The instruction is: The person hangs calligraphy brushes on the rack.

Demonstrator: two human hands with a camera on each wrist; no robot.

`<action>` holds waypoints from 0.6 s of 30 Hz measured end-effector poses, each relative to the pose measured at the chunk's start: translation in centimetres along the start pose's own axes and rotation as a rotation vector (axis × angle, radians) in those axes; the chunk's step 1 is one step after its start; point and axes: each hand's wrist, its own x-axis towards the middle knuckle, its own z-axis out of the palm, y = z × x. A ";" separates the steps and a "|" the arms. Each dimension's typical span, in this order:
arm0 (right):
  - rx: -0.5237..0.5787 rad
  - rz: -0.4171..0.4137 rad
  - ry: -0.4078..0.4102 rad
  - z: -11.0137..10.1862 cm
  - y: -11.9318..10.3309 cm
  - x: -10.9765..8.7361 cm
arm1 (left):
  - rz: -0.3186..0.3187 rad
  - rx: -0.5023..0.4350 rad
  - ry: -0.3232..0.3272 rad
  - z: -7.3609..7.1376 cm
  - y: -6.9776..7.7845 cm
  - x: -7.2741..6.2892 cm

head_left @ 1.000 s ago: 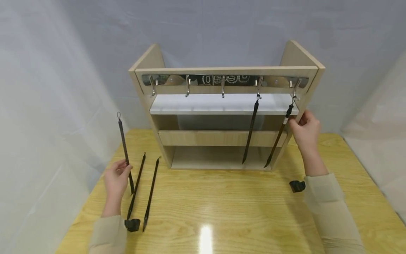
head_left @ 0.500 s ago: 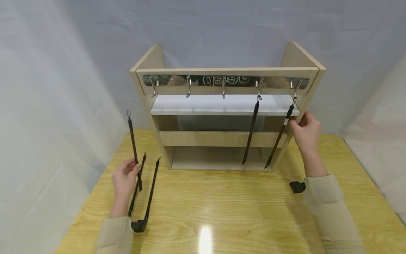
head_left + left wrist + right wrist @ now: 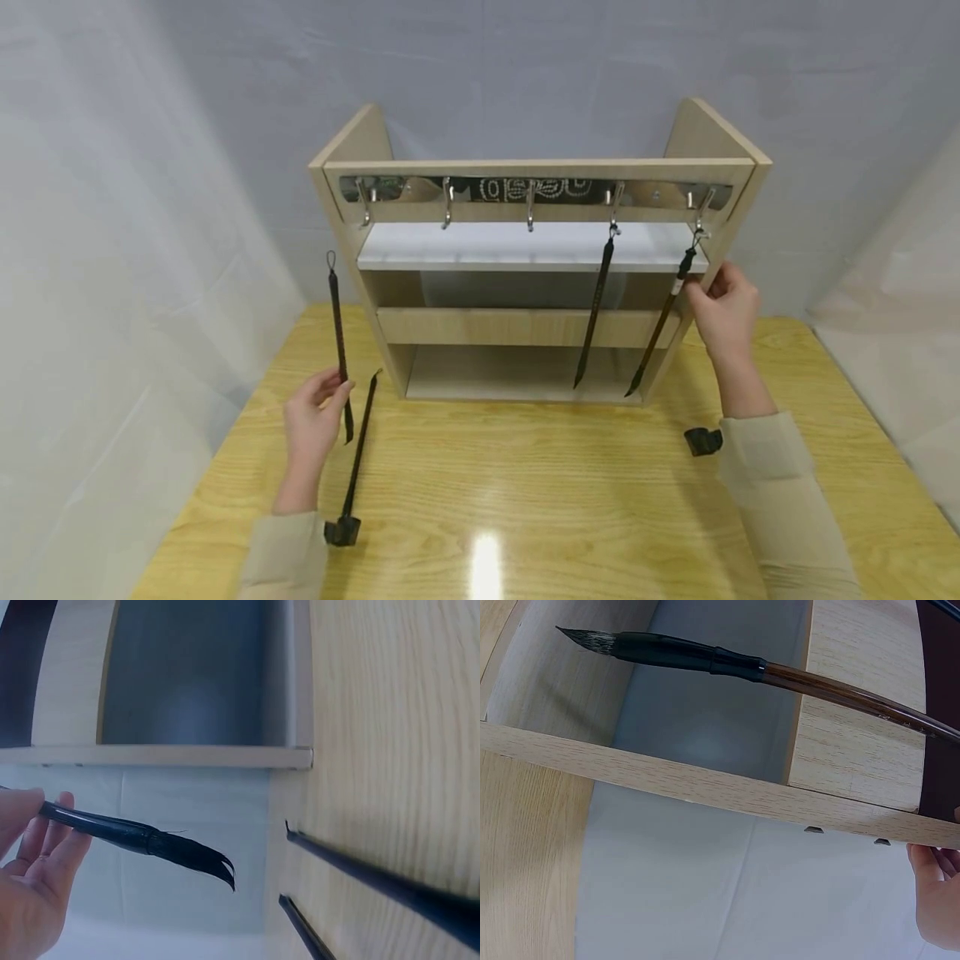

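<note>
My left hand (image 3: 317,408) pinches a dark calligraphy brush (image 3: 337,321) low on its handle, left of the wooden rack. The brush stands nearly upright, cord loop at the top; its black bristles (image 3: 191,853) point down and are split at the tip. At the rack's right side, my right hand (image 3: 726,321) grips the side panel (image 3: 682,780) by its front edge. Two more calligraphy brushes, one with a black handle (image 3: 595,312) and one with a brown handle (image 3: 662,329), hang by their loops from the two rightmost hooks.
The wooden rack (image 3: 480,327) bears a metal hook rail (image 3: 453,190); its left and middle hooks carry nothing. On the table (image 3: 555,492) at left lies a dark brush (image 3: 363,433). The left wrist view shows a second lying brush (image 3: 304,928), hidden by my arm in the head view.
My left hand has moved right, toward the rack, with the upright brush, and now covers one of the lying brushes in the head view. My right hand stays on the side panel.
</note>
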 end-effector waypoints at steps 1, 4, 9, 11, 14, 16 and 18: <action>-0.001 0.000 0.001 0.0 0.0 0.0 | 0.006 0.001 -0.008 0.1 0.0 0.0; -0.003 -0.004 0.003 0.0 0.0 0.1 | 0.032 -0.002 -0.031 0.5 0.7 -0.1; -0.006 -0.012 0.002 0.0 0.1 0.1 | 0.042 -0.059 -0.061 1.3 1.5 -0.2; 0.000 -0.011 -0.001 0.0 0.0 0.0 | 0.045 -0.078 -0.071 1.7 1.3 -0.2; 0.003 -0.007 -0.003 0.0 0.1 0.0 | 0.063 -0.091 -0.080 2.3 1.6 -0.2; 0.003 -0.008 -0.002 0.0 0.1 0.0 | 0.076 -0.100 -0.087 2.7 2.0 -0.4; 0.002 -0.012 0.001 0.0 0.3 0.1 | 0.081 -0.101 -0.090 3.1 2.3 -0.5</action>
